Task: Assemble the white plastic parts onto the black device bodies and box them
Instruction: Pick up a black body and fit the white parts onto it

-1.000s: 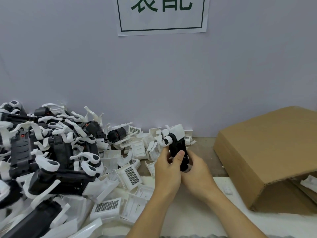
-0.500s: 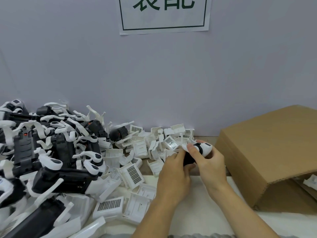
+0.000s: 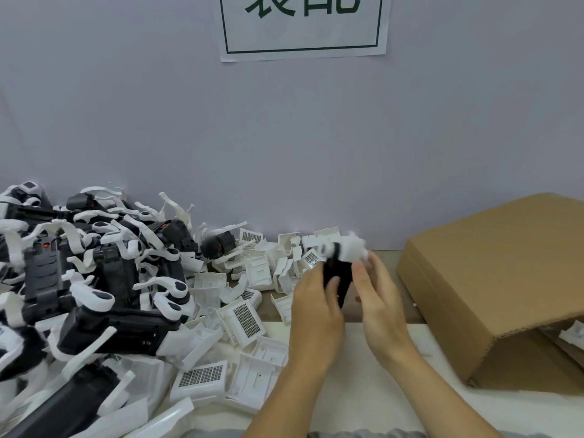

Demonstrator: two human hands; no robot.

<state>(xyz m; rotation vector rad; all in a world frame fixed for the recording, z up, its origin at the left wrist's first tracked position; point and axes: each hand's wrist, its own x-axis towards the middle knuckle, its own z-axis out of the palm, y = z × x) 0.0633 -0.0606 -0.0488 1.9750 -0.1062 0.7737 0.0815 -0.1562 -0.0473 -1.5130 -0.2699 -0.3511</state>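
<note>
**White cap seated, unit turned up for a check**

A second ago I held the black device body [image 3: 337, 279] upright between both hands; half a second ago I had tipped it over on its side toward the box, and now it stands upright again, lifted above the worktop [image 3: 363, 374] just in front of the scattered white parts. The white plastic part [image 3: 346, 249] sits on its top end, blurred by motion, so I cannot tell whether it is fully clicked home. My judgement is that the fitting step is at or near its end, and the boxing move comes next.

My left hand [image 3: 316, 308] grips the body from the left, thumb laid across its dark front. My right hand [image 3: 379, 298] holds it from the other side, fingers curled up toward the white cap.

The body is matte black moulded plastic, narrow and elongated. The cap is smooth, glossy white with a rounded shoulder and a dark round opening. To my left lies a tangled heap of black bodies [image 3: 104, 324] already wearing curved white arms. Between that heap and my hands are loose white covers [image 3: 243, 317], flat and square, some with a fine dark grille. On my right the cardboard box [image 3: 493, 279] lies with its brown corrugated flap open toward me; a white piece [image 3: 573, 331] shows inside.
</note>
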